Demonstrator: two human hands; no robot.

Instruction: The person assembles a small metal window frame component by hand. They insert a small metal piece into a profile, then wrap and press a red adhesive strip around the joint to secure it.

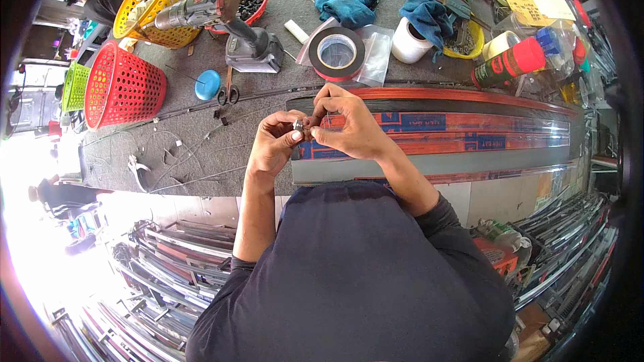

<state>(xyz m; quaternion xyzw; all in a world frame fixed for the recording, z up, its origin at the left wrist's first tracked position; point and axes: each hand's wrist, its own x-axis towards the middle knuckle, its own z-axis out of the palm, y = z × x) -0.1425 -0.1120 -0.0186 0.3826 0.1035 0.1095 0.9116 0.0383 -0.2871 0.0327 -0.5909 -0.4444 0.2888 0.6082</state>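
My left hand (272, 144) pinches a small shiny metal piece (298, 125) between thumb and fingertips. It is too small for me to tell its kind. My right hand (350, 124) meets it from the right, thumb and forefinger pressed together at the piece's side. What those right fingertips grip, if anything, cannot be made out. Both hands are held over the left end of long, flat strips (429, 141) in orange and blue printed wrapping. Beyond my right hand lies a roll of black tape (355, 60) on a clear plastic bag (382, 60).
A cordless drill (251, 50) stands beside scissors (229, 90) and a blue disc (208, 84). Red (127, 87) and yellow baskets (171, 37) are at the left. Blue rags (349, 8), a white container (408, 43) and a spray can (508, 64) occupy the far side.
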